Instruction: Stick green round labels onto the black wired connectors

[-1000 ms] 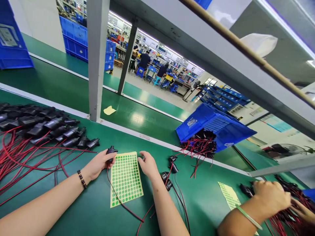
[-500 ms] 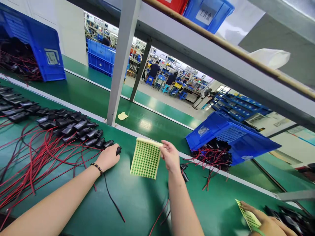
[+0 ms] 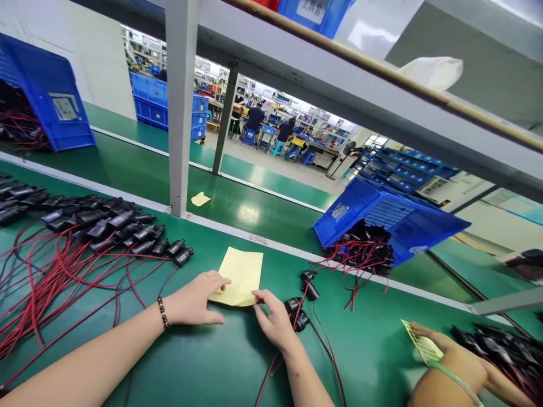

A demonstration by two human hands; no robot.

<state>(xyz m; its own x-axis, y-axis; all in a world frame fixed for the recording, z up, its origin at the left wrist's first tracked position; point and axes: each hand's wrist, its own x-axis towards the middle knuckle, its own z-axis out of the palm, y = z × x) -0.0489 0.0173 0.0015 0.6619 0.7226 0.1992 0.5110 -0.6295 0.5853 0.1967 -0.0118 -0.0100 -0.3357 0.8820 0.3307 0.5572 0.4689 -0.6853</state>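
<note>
A pale yellow sticker sheet (image 3: 242,270), its plain side facing up, lies on or just over the green bench in front of me. My right hand (image 3: 275,322) pinches its near right corner between thumb and fingers. At its left edge my left hand (image 3: 195,299) is open, fingertips resting on the paper and thumb stretched out apart. Just right of my right hand are black cylindrical parts (image 3: 298,314) with red and black wires. Left of my left hand, many similar black parts (image 3: 144,233) stand in rows, their red wires (image 3: 55,282) trailing toward me.
Tilted blue bins with wired parts stand at left (image 3: 63,107) and right (image 3: 352,209). A grey post (image 3: 180,113) rises beyond the bench strip, joined to an overhead shelf. At lower right, a co-worker's hand (image 3: 449,356) holds a dotted sheet (image 3: 424,345). A paper scrap (image 3: 200,199) lies behind.
The sheet has come down toward me and turned from its green-dotted side to its plain side. My left hand has let go of a black part and moved right onto the sheet.
</note>
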